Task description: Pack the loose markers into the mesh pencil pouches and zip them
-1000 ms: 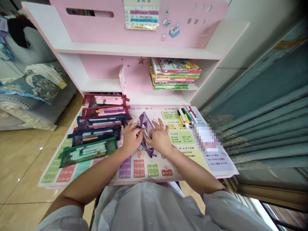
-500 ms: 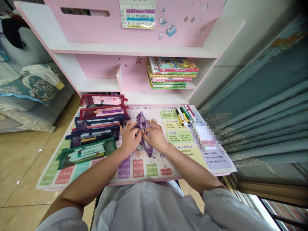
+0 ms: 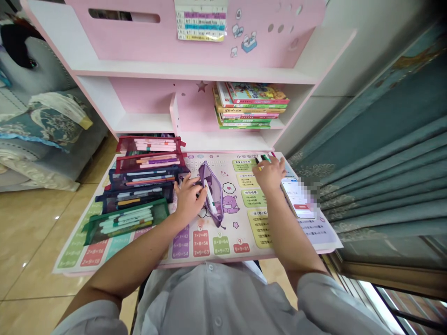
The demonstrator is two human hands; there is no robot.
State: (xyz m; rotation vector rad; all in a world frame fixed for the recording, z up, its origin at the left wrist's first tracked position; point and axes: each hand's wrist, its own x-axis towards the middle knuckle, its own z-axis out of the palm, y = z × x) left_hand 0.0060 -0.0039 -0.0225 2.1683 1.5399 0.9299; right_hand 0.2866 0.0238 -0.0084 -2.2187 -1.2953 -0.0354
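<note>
An unzipped purple mesh pencil case [image 3: 217, 197] lies on the desk with a white pen [image 3: 210, 197] inside. At its left edge is my left hand [image 3: 190, 197], thumb and index finger pinching the rim while the other fingers spread out. My right hand [image 3: 269, 177] reaches over a group of markers [image 3: 266, 158] at the back right. Its fingers are apart and touch or hover over them; the fingertips are partly hidden, so a grip cannot be made out. Black, green and white marker ends show beyond the fingers.
Several filled mesh pencil cases, red [image 3: 150, 162], navy [image 3: 139, 197] and green [image 3: 127, 221], lie in a column at left. A phone [image 3: 296, 197] rests right of my right forearm. Stacked books [image 3: 249, 109] fill part of the shelf [image 3: 195, 70] behind.
My right hand has left the purple pencil case and moved right to the markers. The case's opening and the white pen now show. My left hand has stayed put.
</note>
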